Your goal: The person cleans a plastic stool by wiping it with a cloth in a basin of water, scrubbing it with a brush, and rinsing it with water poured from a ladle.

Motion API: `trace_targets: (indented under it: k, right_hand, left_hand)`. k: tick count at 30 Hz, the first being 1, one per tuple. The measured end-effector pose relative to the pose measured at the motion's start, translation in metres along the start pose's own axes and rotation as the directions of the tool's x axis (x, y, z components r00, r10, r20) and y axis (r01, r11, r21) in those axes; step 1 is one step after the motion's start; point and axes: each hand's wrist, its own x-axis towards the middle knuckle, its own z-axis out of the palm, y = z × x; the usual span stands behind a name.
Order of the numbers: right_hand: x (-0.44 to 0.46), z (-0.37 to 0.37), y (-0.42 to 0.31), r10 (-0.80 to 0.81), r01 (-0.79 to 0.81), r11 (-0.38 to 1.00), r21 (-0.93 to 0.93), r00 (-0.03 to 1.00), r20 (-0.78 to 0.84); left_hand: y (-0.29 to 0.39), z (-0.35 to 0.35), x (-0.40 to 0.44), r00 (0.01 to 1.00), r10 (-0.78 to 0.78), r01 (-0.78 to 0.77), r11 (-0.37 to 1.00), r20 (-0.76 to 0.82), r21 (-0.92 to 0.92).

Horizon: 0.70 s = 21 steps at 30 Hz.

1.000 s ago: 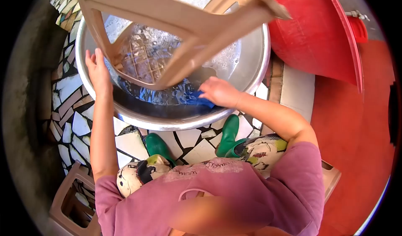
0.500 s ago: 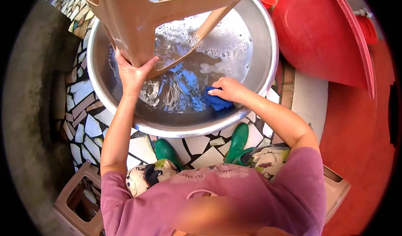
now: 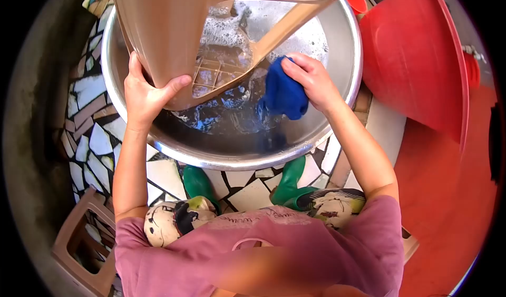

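Observation:
A tan plastic stool [image 3: 163, 28] leans over a wide metal basin [image 3: 232, 163], its lower part inside the basin. Ribbed grid work on the stool shows through an opening, near the soapy water [image 3: 232, 120]. My left hand [image 3: 145, 98] grips the stool's lower left corner, thumb on the near face and the other fingers around the side, partly hidden. A wet, bunched blue cloth [image 3: 284, 92] hangs from my right hand [image 3: 314, 82], just above the water and right of the stool's edge.
A large red plastic tub [image 3: 416, 60] stands tilted at the right, beside a smaller red container [image 3: 357, 2]. Brown plastic stools sit at lower left [image 3: 79, 244] and lower right [image 3: 410, 244]. Green boots [image 3: 289, 183] stand on the broken-tile floor [image 3: 250, 196].
My right hand has lifted the blue cloth from the water and brought it up towards the stool. The stool has come closer and lower, with my left hand still on it.

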Motion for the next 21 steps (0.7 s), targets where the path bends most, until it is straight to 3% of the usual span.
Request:
trace_targets:
  k: [3, 5, 7, 9, 10, 12, 17, 19, 21]
  right_hand:
    - [0.028, 0.042, 0.000, 0.050, -0.050, 0.999, 0.021, 0.999, 0.015]
    - [0.069, 0.060, 0.043, -0.059, 0.078, 0.956, -0.282, 0.996, 0.072]
    - [0.096, 0.089, 0.061, -0.028, 0.068, 0.828, -0.556, 0.996, 0.080]
    - [0.114, 0.110, 0.090, 0.008, 0.195, 0.579, -0.792, 0.970, 0.244]
    - [0.114, 0.118, 0.100, 0.139, 0.134, 0.531, -0.836, 0.960, 0.242]
    - [0.115, 0.128, 0.112, 0.325, 0.024, 0.420, -0.907, 0.930, 0.175]
    - [0.117, 0.131, 0.119, 0.206, -0.016, 0.410, -0.912, 0.976, 0.076]
    - [0.117, 0.141, 0.110, 0.242, 0.311, 0.310, -0.898, 0.888, 0.391]
    - [0.114, 0.135, 0.123, 0.190, 0.307, 0.364, -0.879, 0.900, 0.393]
  left_hand:
    - [-0.007, 0.000, -0.010, 1.000, -0.008, 0.009, 0.997, 0.010, -0.073]
    - [-0.007, -0.005, -0.011, 0.999, -0.038, 0.041, 0.994, 0.039, -0.104]
    - [-0.007, -0.004, -0.017, 0.996, -0.062, 0.070, 0.990, 0.068, -0.124]
    - [-0.011, -0.005, -0.023, 0.993, -0.053, 0.065, 0.991, 0.106, -0.115]
    - [-0.012, -0.005, -0.026, 0.994, -0.035, 0.045, 0.995, 0.108, -0.087]
    - [-0.017, -0.004, -0.029, 0.990, -0.053, 0.065, 0.994, 0.130, -0.089]
    - [-0.020, -0.002, -0.033, 0.978, -0.109, 0.140, 0.975, 0.176, -0.174]
    - [-0.018, 0.000, -0.031, 0.989, -0.033, 0.060, 0.982, 0.145, -0.182]
    - [-0.018, 0.003, -0.032, 0.990, -0.013, 0.041, 0.979, 0.142, -0.199]
